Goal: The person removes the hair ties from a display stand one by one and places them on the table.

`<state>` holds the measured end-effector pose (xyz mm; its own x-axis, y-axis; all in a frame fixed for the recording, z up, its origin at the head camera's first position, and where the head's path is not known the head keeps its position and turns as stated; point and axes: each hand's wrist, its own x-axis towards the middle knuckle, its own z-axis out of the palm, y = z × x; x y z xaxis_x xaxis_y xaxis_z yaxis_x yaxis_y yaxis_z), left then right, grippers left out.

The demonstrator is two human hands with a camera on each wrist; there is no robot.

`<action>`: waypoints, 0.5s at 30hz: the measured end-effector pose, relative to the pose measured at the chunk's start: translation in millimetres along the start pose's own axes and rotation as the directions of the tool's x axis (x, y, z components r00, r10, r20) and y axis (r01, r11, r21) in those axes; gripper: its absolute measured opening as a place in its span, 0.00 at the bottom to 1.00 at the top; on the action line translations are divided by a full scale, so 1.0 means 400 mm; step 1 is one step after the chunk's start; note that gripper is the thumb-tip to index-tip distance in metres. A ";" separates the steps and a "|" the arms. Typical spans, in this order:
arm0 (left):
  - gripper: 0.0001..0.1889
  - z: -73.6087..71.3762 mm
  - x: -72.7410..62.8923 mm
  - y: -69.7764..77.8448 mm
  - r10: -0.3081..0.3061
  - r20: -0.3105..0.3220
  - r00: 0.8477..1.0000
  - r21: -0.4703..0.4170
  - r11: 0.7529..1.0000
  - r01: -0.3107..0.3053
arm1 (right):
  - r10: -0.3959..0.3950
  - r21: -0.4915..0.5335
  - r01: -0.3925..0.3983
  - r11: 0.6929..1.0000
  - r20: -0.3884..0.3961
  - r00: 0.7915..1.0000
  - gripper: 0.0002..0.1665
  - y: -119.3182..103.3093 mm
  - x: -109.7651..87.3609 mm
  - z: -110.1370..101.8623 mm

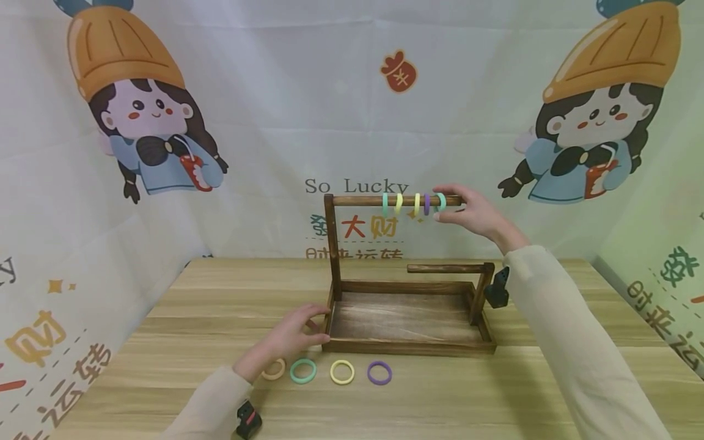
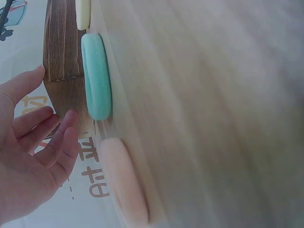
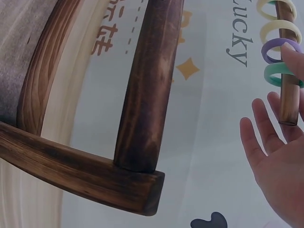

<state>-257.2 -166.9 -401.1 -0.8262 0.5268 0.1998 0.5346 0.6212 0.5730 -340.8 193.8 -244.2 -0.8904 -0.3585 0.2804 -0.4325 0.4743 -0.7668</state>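
The hands are well apart. The right hand [image 1: 470, 211] has thumb and forefinger pinched about a green ring [image 1: 442, 200] near the free end of the upper rod [image 1: 357, 200]; a purple ring [image 1: 426, 205], two yellow rings [image 1: 417, 205] and another green one sit farther in. Below juts the lower rod [image 1: 437, 269]. The left hand [image 1: 297, 330], fingers loosely bent, touches the tray's [image 1: 409, 347] left end, its wrist partly covering a peach ring [image 1: 283, 370] on the worktop [image 1: 231, 287], beside green, yellow and purple rings. Printed cloth [image 1: 308, 91] hangs behind.
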 end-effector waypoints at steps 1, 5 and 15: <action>0.29 0.000 -0.001 0.000 -0.001 0.001 1.000 0.000 1.000 0.001 | -0.001 -0.004 0.001 1.000 -0.003 1.000 0.33 0.001 0.000 0.000; 0.29 -0.002 -0.003 0.001 -0.006 0.004 1.000 0.003 1.000 0.006 | -0.007 -0.013 0.007 1.000 -0.022 1.000 0.31 0.005 -0.002 0.001; 0.29 -0.002 -0.003 -0.001 -0.007 0.008 1.000 -0.010 1.000 0.007 | 0.008 -0.011 -0.009 1.000 -0.075 0.997 0.31 0.019 -0.012 -0.003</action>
<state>-256.5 -168.2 -400.8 -0.8287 0.5266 0.1895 0.5268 0.6195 0.5820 -340.0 200.1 -250.6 -0.9020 -0.2937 0.3164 -0.4260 0.4863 -0.7629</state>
